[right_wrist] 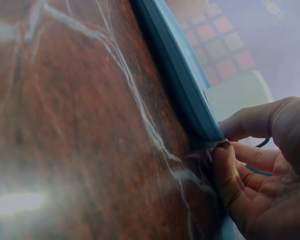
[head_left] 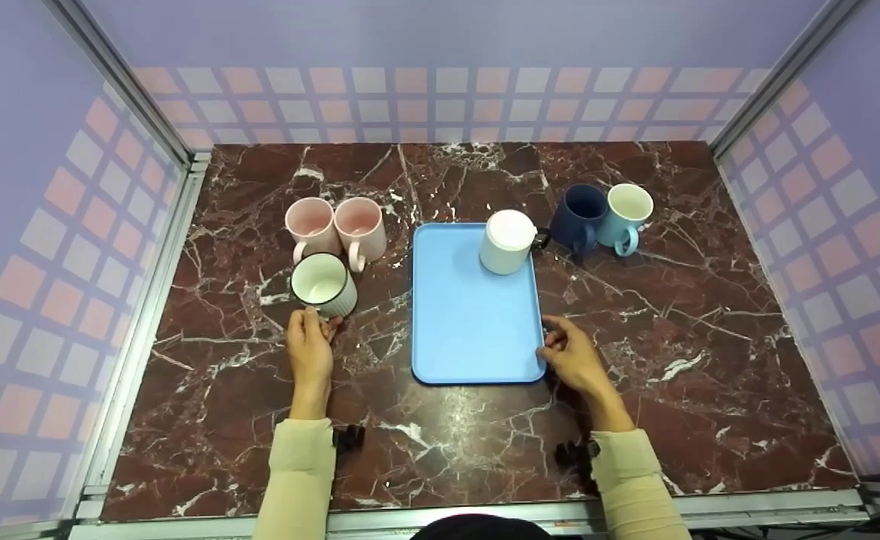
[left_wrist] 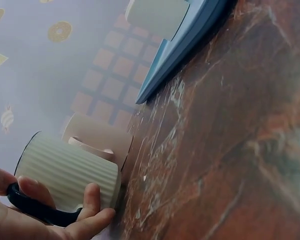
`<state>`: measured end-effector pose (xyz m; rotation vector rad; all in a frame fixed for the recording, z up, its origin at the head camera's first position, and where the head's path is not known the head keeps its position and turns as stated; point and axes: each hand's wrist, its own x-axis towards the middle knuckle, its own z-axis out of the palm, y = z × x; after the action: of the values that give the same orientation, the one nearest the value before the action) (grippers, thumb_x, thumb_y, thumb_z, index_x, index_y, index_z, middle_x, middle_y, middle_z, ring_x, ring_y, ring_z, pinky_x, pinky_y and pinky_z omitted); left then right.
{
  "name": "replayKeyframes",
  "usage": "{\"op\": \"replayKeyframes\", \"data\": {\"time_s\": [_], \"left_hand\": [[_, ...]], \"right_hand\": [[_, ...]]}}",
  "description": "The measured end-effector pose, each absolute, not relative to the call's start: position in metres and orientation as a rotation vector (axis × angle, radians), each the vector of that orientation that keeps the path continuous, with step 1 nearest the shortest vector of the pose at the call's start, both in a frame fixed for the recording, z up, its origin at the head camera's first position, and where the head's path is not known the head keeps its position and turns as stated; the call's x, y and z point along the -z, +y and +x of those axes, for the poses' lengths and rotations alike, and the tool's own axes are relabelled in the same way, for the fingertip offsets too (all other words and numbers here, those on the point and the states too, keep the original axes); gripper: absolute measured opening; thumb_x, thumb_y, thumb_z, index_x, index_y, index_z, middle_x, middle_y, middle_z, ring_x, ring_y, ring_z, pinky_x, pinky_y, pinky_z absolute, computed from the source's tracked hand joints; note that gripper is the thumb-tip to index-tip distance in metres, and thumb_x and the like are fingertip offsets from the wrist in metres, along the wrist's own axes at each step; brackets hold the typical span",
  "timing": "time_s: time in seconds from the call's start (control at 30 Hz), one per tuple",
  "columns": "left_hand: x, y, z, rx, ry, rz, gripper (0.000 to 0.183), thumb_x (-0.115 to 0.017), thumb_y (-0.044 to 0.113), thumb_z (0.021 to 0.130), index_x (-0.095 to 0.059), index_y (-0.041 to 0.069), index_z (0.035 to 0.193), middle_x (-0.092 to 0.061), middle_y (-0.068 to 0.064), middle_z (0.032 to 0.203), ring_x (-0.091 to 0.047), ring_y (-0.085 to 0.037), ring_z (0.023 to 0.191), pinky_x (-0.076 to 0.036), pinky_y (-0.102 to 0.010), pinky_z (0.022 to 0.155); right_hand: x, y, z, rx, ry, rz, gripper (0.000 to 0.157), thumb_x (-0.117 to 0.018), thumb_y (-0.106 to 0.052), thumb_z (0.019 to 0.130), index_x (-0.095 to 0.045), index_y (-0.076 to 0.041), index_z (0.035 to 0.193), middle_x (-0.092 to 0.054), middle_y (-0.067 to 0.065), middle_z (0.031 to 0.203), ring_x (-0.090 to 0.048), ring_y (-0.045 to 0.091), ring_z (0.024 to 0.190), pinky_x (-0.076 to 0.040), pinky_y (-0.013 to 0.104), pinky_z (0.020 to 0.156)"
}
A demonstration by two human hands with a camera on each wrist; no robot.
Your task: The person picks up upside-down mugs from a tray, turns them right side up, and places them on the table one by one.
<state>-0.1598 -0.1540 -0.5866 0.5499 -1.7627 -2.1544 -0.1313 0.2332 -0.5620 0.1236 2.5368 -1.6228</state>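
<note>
My left hand [head_left: 310,352] grips the dark handle [left_wrist: 40,207] of a white ribbed mug [head_left: 334,295] with a dark rim. That mug stands just in front of two pink mugs [head_left: 310,225]. At the near right corner of the blue tray [head_left: 477,322], my right hand [head_left: 575,356] pinches the rim between thumb and fingers, as the right wrist view shows. A second white mug [head_left: 506,251] rests on the tray's far right part, a plain white face upward and its black handle pointing right over the edge.
Right of the tray stand a dark blue mug [head_left: 581,214] and a light blue mug [head_left: 624,217], side by side with handles facing me. The marble-patterned table [head_left: 680,405] is enclosed by purple walls with a checked band [head_left: 447,105].
</note>
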Motion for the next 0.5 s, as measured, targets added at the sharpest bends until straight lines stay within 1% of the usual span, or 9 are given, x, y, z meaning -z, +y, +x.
{"op": "replayKeyframes", "data": {"time_s": [0.13, 0.3, 0.4, 0.5], "left_hand": [[0.588, -0.155, -0.163, 2.154, -1.755, 0.557, 0.031, -0.04, 0.012, 0.111, -0.041, 0.004, 0.081, -0.041, -0.005, 0.071, -0.07, -0.024, 0.08, -0.06, -0.033, 0.083], [0.589, -0.155, -0.167, 2.146, -1.753, 0.559, 0.03, -0.04, 0.01, 0.11, -0.042, 0.002, 0.081, -0.042, -0.006, 0.07, -0.068, -0.022, 0.075, -0.06, -0.033, 0.081], [0.589, -0.156, -0.17, 2.136, -1.765, 0.559, 0.03, -0.041, 0.01, 0.11, -0.043, 0.0, 0.082, -0.043, -0.007, 0.07, -0.066, -0.021, 0.073, -0.06, -0.033, 0.08], [0.589, -0.157, -0.172, 2.121, -1.804, 0.565, 0.03, -0.041, 0.013, 0.111, -0.044, -0.001, 0.084, -0.044, -0.006, 0.072, -0.067, -0.02, 0.074, -0.06, -0.031, 0.08]], "right_hand": [[0.578, 0.237, -0.136, 1.617, 2.538, 0.168, 0.056, -0.065, 0.015, 0.084, -0.054, 0.012, 0.14, -0.058, 0.026, 0.095, -0.049, 0.017, 0.073, -0.04, 0.017, 0.059], [0.602, 0.244, -0.143, 1.604, 2.564, 0.185, 0.058, -0.068, 0.012, 0.084, -0.057, 0.006, 0.141, -0.059, 0.018, 0.094, -0.049, 0.014, 0.073, -0.041, 0.017, 0.06], [0.607, 0.247, -0.144, 1.606, 2.565, 0.166, 0.058, -0.069, 0.011, 0.084, -0.058, 0.004, 0.14, -0.059, 0.015, 0.093, -0.05, 0.013, 0.073, -0.042, 0.017, 0.06], [0.607, 0.249, -0.144, 1.611, 2.564, 0.147, 0.057, -0.069, 0.01, 0.084, -0.058, 0.004, 0.14, -0.059, 0.015, 0.092, -0.05, 0.013, 0.073, -0.042, 0.018, 0.06]]}}
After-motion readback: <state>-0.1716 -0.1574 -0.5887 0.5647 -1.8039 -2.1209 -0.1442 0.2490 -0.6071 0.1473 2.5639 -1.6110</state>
